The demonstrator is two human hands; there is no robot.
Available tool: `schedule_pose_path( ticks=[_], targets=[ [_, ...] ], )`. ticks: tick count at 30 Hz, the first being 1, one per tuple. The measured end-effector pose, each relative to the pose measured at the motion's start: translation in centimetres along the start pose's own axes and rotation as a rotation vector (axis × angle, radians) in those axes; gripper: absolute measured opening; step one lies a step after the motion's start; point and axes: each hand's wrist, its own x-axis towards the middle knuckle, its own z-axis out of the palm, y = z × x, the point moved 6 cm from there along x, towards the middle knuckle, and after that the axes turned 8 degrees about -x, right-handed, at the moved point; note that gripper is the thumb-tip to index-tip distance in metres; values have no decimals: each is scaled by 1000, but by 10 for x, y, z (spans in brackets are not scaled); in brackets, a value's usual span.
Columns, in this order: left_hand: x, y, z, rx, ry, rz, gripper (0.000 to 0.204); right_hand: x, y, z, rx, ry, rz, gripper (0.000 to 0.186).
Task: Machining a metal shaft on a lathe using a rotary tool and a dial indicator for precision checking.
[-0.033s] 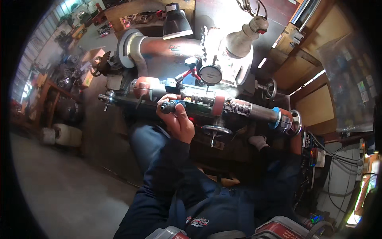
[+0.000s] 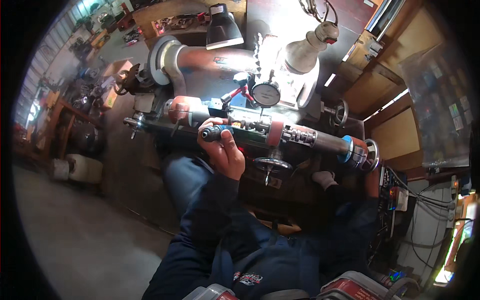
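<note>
At the lower edge of the frame sit the person's dark sweatshirt (image 2: 250, 265) and its sleeves, and the left sleeve runs up toward the middle. There the left hand (image 2: 224, 156) pinches a dark cylindrical tool (image 2: 216, 133), the thumb bent against its near side and the other fingers curled around behind. The tool is just left of the frame's centre, its round end pointing left, in front of the machine; I can't tell whether it touches anything back there. The right hand (image 2: 324, 178) hangs low, right of centre, in shadow beneath the machine's long bar, and I can't make out how its fingers are set or whether they hold anything.

Between the two hands stands a shiny handwheel (image 2: 272, 166). Just past it, a crankshaft-like metal piece (image 2: 250, 123) lies along the machine, with a reddish collar (image 2: 275, 133) around the bar to its right. Above that piece, a round dial gauge (image 2: 266, 94) faces this way, beside a red jointed arm (image 2: 243, 93). Farther back, a thick reddish cylinder (image 2: 215, 65) crosses the upper middle, and a pale work lamp (image 2: 305, 50) glares to its right.
</note>
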Motion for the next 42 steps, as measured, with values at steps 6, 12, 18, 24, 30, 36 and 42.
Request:
schedule_pose_path(
  ticks=[6, 12, 18, 24, 30, 36, 42],
  targets=[
    [4, 1, -6, 189, -71, 25, 43, -23, 5, -29, 211, 79, 94, 23],
    [0, -4, -1, -122, 0, -14, 45, 4, -3, -54, 162, 203, -47, 25],
    [0, -3, 3, -174, -54, -19, 45, 34, -8, -56, 59, 250, -34, 29],
    [-1, -3, 5, -171, -59, -34, 46, 46, -26, -52, 0, 187, -38, 28],
    [-5, -6, 10, -193, -49, -39, 48, 52, -46, -47, -70, 155, -34, 28],
    [-8, -5, 10, -134, -83, -52, 48, 54, -75, -35, -74, 163, -63, 32],
    [-7, -7, 13, 42, -133, -12, 33, 44, -98, -18, -353, 216, -162, 29]
  ],
)
